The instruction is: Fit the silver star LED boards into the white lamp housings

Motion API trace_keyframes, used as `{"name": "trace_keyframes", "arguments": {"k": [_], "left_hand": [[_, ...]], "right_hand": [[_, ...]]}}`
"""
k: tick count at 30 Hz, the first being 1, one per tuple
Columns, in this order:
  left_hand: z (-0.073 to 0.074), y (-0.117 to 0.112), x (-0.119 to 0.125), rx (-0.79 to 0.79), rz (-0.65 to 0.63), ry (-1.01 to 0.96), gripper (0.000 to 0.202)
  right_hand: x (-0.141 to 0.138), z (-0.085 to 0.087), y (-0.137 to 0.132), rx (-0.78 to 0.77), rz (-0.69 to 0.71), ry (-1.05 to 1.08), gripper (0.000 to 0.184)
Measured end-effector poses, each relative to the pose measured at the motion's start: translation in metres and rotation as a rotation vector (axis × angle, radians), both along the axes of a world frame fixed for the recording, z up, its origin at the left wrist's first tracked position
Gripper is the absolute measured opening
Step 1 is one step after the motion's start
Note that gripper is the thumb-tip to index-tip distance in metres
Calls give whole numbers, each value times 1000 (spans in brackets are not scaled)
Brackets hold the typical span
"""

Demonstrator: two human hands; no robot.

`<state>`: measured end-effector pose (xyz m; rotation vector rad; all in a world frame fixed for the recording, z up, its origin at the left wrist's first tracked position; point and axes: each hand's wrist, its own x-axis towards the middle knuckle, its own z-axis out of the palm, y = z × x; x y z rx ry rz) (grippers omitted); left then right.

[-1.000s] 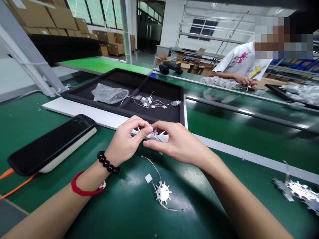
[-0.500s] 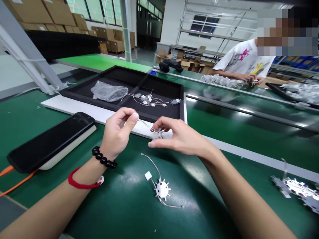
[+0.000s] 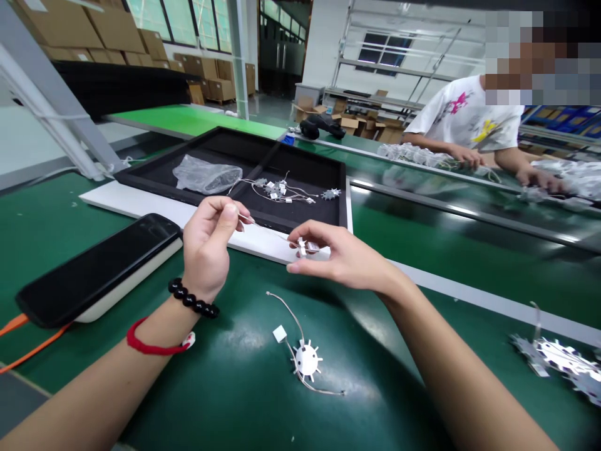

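Pinched between the thumb and fingers of my left hand (image 3: pixel 206 241) is the end of a thin wire (image 3: pixel 268 232). The wire runs across to a small toothed metal disc (image 3: pixel 302 247), which my right hand (image 3: pixel 340 254) grips by its edge between thumb and curled fingers. Part of that disc is hidden by the fingers. Below my hands, a similar silvery disc (image 3: pixel 307 359) lies flat on the green table (image 3: pixel 225 388), with thin wires and a small white square tab (image 3: pixel 280 334) attached.
A black tray (image 3: pixel 154 178) behind my hands holds a clear plastic bag (image 3: pixel 206 175) and several wired discs (image 3: pixel 275 190). At left lies a black device (image 3: pixel 98 269) with orange cables. More toothed discs (image 3: pixel 563 360) lie at right. Across the table, a person (image 3: pixel 469 119) handles white parts.
My left hand has moved left, drawing the wire out straighter. The disc in my right hand has turned more edge-on. The person opposite has reached one hand toward the pile at right.
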<state>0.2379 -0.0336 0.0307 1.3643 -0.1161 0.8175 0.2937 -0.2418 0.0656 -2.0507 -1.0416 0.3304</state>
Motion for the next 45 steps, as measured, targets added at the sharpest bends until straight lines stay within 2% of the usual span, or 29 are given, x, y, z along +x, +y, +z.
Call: {"name": "trace_keyframes", "arguments": {"k": [5, 7, 10, 14, 19, 22, 25, 28, 30, 39, 43, 45], "left_hand": [[-3, 1, 4, -128, -84, 297, 19], [-6, -1, 5, -146, -123, 366, 21], [-8, -5, 3, -65, -273, 448, 31], [-7, -15, -5, 115, -527, 493, 39], [-4, -21, -10, 192, -661, 463, 33], [-5, -22, -9, 177, -665, 434, 35], [-6, -21, -9, 161, -627, 413, 33], [-6, -20, -10, 149, -571, 400, 27], [-5, -20, -11, 156, -557, 402, 24], [-10, -26, -12, 135, -553, 434, 21], [-12, -27, -12, 119, -529, 442, 19], [-15, -29, -12, 82, -537, 439, 26]], "right_hand": [[1, 9, -8, 43, -88, -102, 50], [-1, 14, -11, 17, -85, -156, 47], [-5, 21, -13, -23, -35, -238, 37], [-9, 23, -12, -34, 27, -304, 34], [-13, 21, -9, -70, 48, -328, 38], [-15, 21, -8, -40, 61, -291, 46], [-15, 22, -7, 45, 42, -160, 50], [-13, 23, -5, 170, -37, -95, 29], [-13, 23, -3, 192, -75, -108, 16], [-19, 24, 1, -3, -191, -315, 17], [-22, 25, 2, -45, -202, -305, 17], [-23, 25, 3, -35, -205, -280, 17]]}}
